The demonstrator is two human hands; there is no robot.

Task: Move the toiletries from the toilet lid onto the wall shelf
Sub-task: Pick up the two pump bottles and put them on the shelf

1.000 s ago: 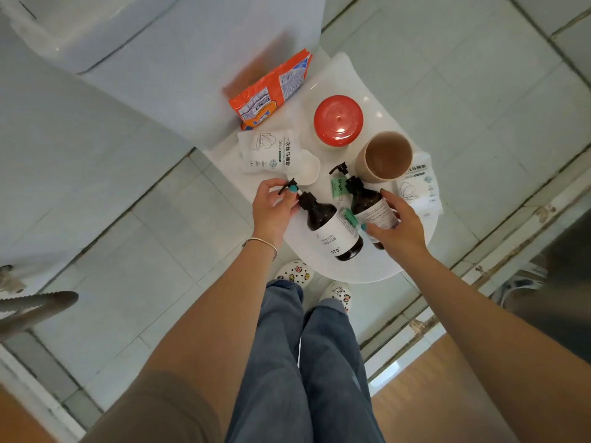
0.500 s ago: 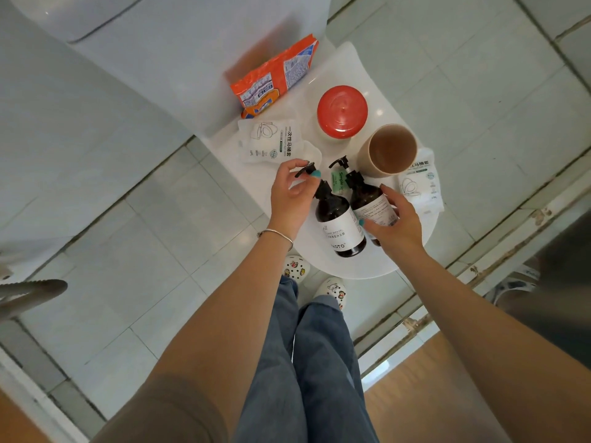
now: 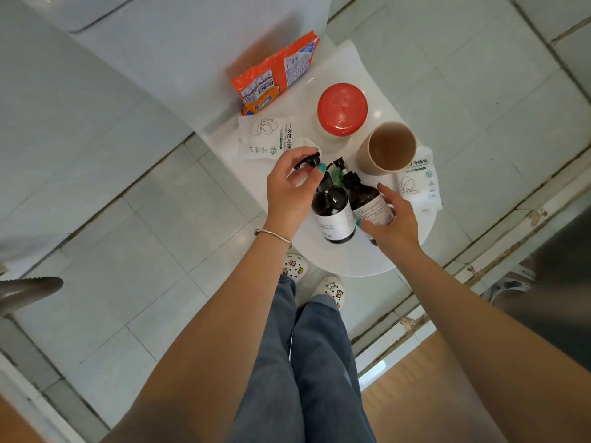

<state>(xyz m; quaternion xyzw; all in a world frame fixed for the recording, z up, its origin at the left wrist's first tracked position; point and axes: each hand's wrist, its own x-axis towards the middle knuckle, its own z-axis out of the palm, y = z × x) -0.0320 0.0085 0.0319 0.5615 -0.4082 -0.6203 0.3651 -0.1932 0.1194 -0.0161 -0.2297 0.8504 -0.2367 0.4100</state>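
Place was home bathroom: white toilet lid (image 3: 377, 257) and cistern (image 3: 179, 43), pale tiled floor (image 3: 153, 251), pump bottles (image 3: 332, 209), toilet seat cover packets (image 3: 271, 139), tumbler (image 3: 388, 148) on lid.

I see two dark pump bottles (image 3: 332, 209) upright, touching, on the white toilet lid (image 3: 351, 260), beside cup (image 3: 388, 148), red-lidded jar (image 3: 342, 108), packets (image 3: 271, 139).

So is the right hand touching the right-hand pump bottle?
Touching. The head view shows the right hand curled round the right pump bottle, fingers and thumb lying on its label with no gap.
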